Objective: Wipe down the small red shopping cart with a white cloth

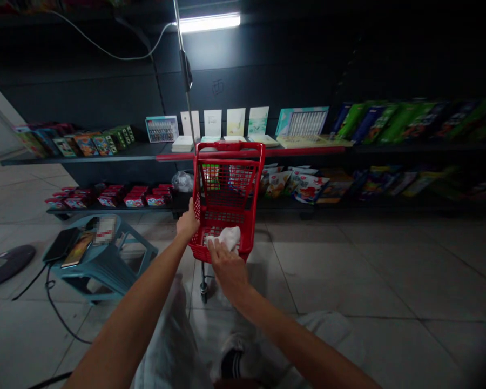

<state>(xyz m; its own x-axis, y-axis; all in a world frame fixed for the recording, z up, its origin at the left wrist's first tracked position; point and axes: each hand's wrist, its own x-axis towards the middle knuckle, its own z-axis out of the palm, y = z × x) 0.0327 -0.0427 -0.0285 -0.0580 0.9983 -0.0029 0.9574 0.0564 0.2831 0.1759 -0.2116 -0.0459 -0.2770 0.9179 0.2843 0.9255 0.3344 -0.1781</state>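
A small red plastic shopping cart [249, 229] on metal legs with wheels stands in front of me. My left hand [188, 222] grips the left side wall of its basket, the far side of the fingers being hidden behind the wall. In my right hand [229, 265] is a crumpled white cloth [229, 236], pressed at the near rim of the basket. The fingers lie over part of the cloth, and some of it reaches into the basket.
Behind the cart, dark shelves hold boxes [93, 145], booklets [235, 121] and snack bags [308, 183]. A blue-grey stool [113, 265] with a phone [78, 248] stands left, cables below. A thin metal pole [189, 102] rises beside the cart. Floor tiles [328, 259] extend right.
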